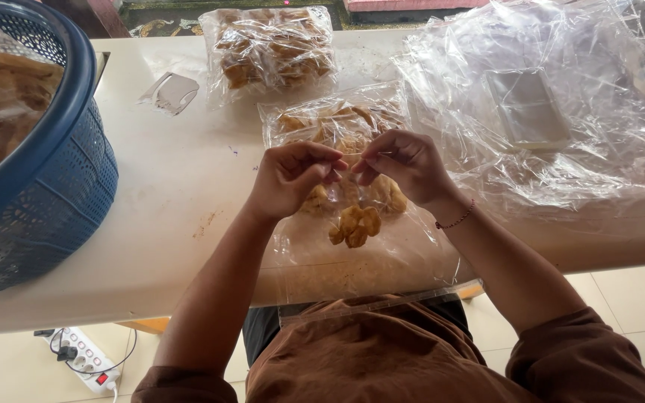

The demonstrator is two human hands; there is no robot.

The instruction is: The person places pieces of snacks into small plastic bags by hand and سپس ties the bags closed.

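I have both hands up over the middle of the worktop point(173, 201). My left hand point(290, 179) and right hand point(404, 166) face each other, fingertips pinched together on what looks like a thin strip or tie at the neck of a clear snack bag point(337, 127); it is too fine for me to tell exactly what it is. That bag lies right under my hands, filled with fried brown snacks, so I judge its filling done and its closing in hand.

Further back sits a second filled bag point(270, 48), which looks finished. Nearer me lies an open bag point(360, 261) flat on the worktop edge with only a few snack pieces point(354, 224) in it, so it has most of its filling left. The blue basket point(61, 164) at my left holds plenty more snacks, and a heap of empty clear bags point(561, 97) waits at my right. I would say the work is early on.
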